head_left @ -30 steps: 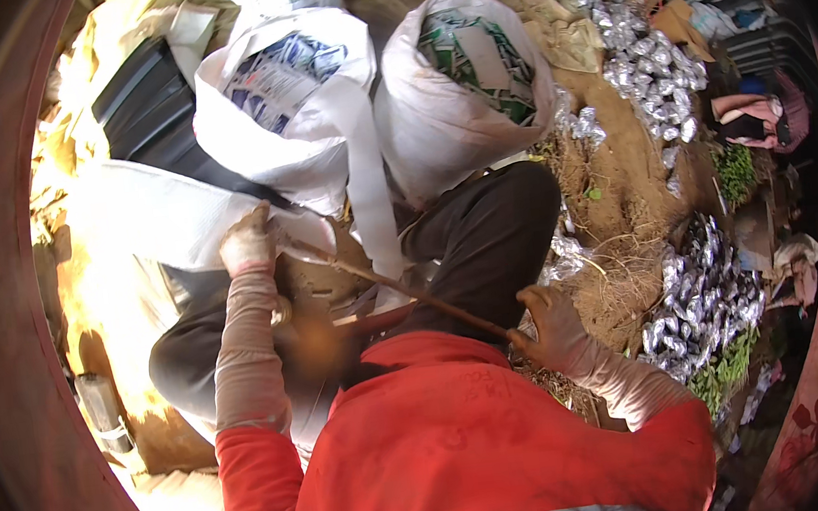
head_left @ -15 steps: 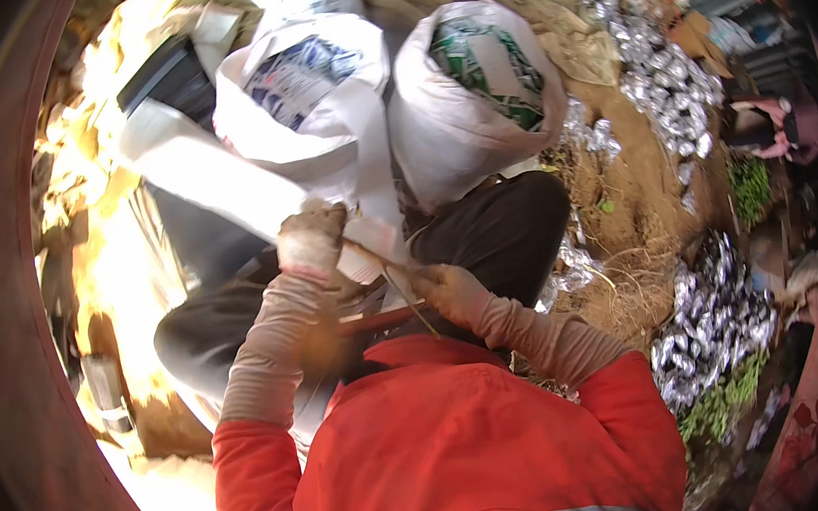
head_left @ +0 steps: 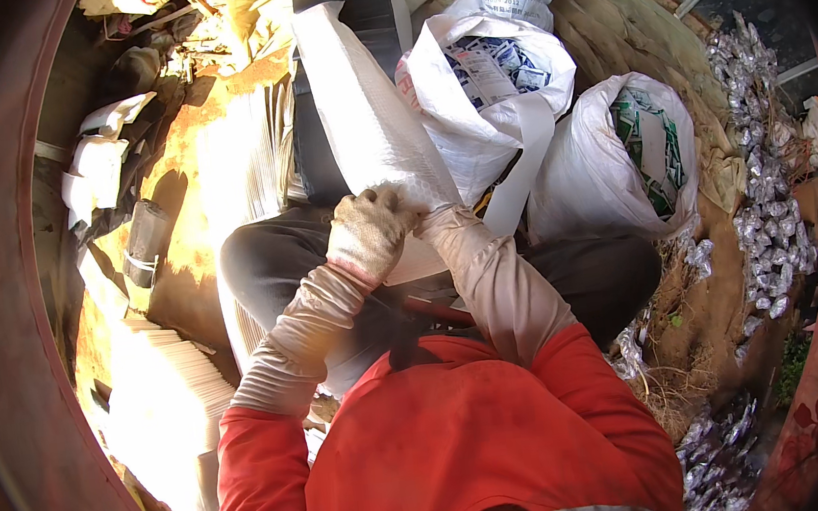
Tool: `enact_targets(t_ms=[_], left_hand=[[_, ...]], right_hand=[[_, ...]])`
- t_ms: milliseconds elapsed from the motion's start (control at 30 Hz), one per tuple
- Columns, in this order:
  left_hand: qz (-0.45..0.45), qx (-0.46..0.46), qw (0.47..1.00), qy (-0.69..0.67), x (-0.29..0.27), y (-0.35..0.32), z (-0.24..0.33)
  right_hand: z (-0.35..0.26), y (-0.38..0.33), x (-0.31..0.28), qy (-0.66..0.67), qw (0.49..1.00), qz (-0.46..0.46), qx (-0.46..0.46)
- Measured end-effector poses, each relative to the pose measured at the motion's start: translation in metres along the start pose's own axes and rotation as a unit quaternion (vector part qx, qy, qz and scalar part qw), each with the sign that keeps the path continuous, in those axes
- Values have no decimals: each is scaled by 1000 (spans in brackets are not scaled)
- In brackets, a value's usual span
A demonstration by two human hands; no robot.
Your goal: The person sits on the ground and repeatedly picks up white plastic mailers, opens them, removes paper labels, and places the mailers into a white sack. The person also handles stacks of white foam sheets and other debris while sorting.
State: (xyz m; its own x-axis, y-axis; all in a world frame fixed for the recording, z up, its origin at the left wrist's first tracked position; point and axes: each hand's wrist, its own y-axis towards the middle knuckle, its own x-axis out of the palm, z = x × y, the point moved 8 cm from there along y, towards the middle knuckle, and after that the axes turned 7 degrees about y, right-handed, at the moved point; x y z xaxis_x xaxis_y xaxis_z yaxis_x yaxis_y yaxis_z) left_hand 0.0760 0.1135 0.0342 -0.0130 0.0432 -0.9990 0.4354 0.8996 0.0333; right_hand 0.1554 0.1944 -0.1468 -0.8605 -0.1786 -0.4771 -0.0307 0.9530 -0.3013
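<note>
A long white sheet with a dimpled surface [head_left: 370,102] runs from a black folded panel [head_left: 315,117] down to my hands above my lap. My left hand [head_left: 366,235], in a dirty light work glove, has its fingers curled closed at the sheet's lower end. Right beside it, my right hand [head_left: 433,220] meets the same end from the other side; its fingers are hidden by the sheet and the left hand. Pale paper-like material [head_left: 416,261] shows beneath the hands.
Ahead stand a white woven sack [head_left: 452,143] of blue-and-white packets and another sack [head_left: 569,176] of green packets. Silver foil-like pieces [head_left: 765,221] lie along the right. Stacks of pale sheets [head_left: 160,378] and a dark cylinder [head_left: 145,241] are at left.
My view has shifted left, so the sacks appear farther right. My right hand has moved up against the left. The thin brown strand by my right hand is no longer visible.
</note>
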Motion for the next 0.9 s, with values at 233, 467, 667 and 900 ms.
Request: enact_targets(t_ms=[233,467,667,900], left_hand=[[-50,78,996,14,32,-20,23],[203,36,978,17,57,-44,18],[264,-15,957,-122,41,-33,16],[294,-19,920,-258,19,-14,10]], right_hand=[[1,4,0,26,1000,10,-9],[-12,-27,-31,68,995,6,-78],[-36,-108,-81,102,966,-44,-235],[-92,-162,-86,34,919,-46,-389]])
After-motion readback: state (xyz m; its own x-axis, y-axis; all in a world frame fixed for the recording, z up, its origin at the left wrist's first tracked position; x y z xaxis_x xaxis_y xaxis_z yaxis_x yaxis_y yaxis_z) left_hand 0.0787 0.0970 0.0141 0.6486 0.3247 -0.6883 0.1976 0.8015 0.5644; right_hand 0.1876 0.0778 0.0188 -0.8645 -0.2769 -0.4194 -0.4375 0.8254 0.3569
